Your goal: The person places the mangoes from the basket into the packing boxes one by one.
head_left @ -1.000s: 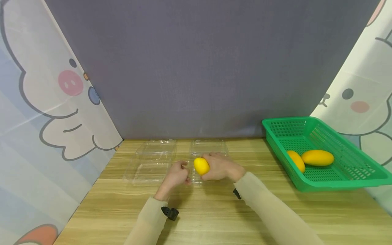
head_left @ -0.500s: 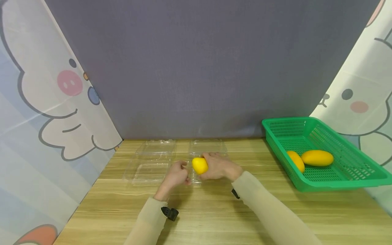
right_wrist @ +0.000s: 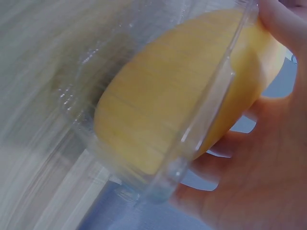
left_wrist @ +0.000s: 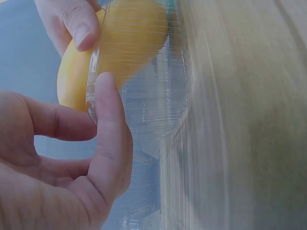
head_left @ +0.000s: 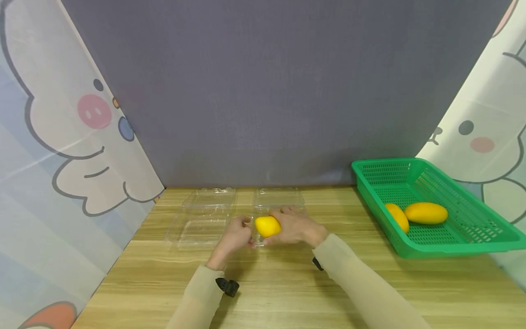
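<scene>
A yellow mango [head_left: 266, 226] sits partly inside a clear plastic clamshell box [head_left: 277, 196] at the middle of the table. My right hand [head_left: 293, 226] holds the mango from the right, with fingers around its upper side. In the right wrist view, the lower part of the mango [right_wrist: 153, 105] shows through the box wall. My left hand [head_left: 236, 236] pinches the box's near left edge. The left wrist view has thumb and finger on either side of the clear rim [left_wrist: 91, 88].
A second clear clamshell box [head_left: 207, 224] lies opened out on the left. At the right stands a green perforated basket [head_left: 415, 250], holding one mango [head_left: 426, 213] and another mango [head_left: 397, 218] against its left wall. A grey panel [head_left: 263, 100] rises behind the table.
The mango has come down a little and shifted slightly left into the box, together with my right hand. My left hand has stayed at the box edge.
</scene>
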`<state>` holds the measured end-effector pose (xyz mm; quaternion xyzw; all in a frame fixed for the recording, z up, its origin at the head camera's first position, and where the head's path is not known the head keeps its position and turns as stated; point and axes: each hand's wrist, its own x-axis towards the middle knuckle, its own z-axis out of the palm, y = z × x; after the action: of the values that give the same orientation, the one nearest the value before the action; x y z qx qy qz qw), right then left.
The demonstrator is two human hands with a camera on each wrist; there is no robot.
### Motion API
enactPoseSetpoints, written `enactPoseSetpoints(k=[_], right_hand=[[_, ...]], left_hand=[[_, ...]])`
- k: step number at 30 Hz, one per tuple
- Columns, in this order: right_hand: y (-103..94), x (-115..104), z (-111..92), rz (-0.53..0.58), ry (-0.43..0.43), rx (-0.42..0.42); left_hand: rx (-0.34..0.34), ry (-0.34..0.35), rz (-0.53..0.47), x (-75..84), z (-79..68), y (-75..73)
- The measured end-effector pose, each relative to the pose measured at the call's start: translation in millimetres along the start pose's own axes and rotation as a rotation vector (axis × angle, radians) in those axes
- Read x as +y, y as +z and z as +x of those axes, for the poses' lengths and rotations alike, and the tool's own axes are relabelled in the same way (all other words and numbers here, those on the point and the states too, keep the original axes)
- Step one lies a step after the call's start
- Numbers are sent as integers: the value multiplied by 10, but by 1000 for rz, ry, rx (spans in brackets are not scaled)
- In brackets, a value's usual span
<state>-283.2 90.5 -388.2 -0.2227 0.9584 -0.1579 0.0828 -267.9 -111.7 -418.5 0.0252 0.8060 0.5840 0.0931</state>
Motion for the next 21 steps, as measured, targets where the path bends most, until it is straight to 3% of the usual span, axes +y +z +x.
enactPoseSetpoints(k=[12, 21], right_hand=[[33, 21, -16, -2, 4, -9], [52, 25, -9, -35, 14, 32]], left_hand=[[10, -5, 3, 4, 15, 0], [9, -1, 4, 7, 11, 0]])
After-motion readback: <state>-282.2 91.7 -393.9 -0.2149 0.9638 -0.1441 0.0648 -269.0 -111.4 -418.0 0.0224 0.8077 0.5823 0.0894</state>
